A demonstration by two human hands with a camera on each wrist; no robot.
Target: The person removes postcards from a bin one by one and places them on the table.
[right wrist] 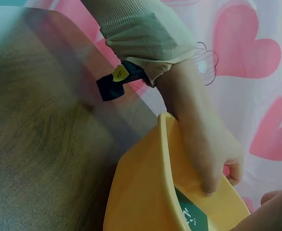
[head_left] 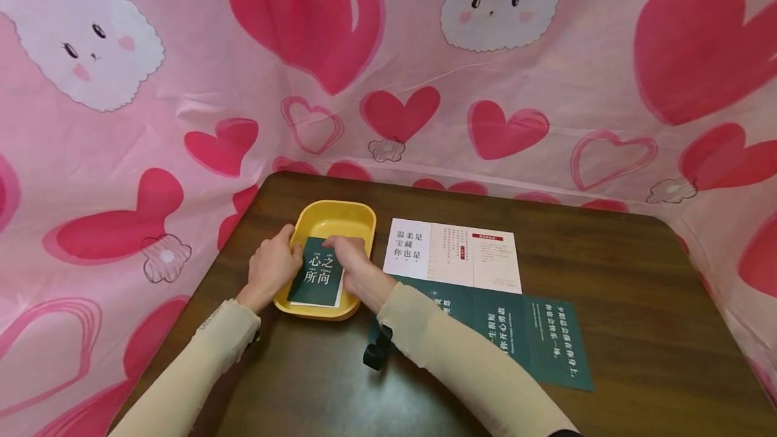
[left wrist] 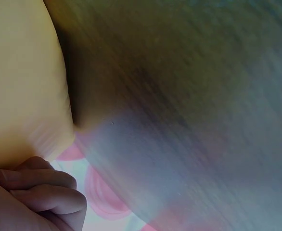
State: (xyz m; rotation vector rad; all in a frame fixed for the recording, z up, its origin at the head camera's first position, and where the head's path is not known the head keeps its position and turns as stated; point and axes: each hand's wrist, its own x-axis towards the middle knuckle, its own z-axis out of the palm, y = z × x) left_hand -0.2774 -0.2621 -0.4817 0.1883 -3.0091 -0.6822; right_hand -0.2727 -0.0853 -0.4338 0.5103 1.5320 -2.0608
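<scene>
A yellow plastic tray sits at the left of the table. In it lies a dark green card with white characters, and a white edge shows beneath the card. My left hand grips the tray's left rim, its thumb inside close to the card. In the left wrist view, the curled fingers meet the tray's outer wall. My right hand holds the card at its upper right, thumb on top; its other fingers are mostly hidden. The right wrist view shows the green card below the tray rim.
White and cream printed cards lie right of the tray on the brown table. Dark green cards lie nearer, partly under the right sleeve. A pink heart-patterned cloth hangs around the table. A black wrist device hangs below the right cuff.
</scene>
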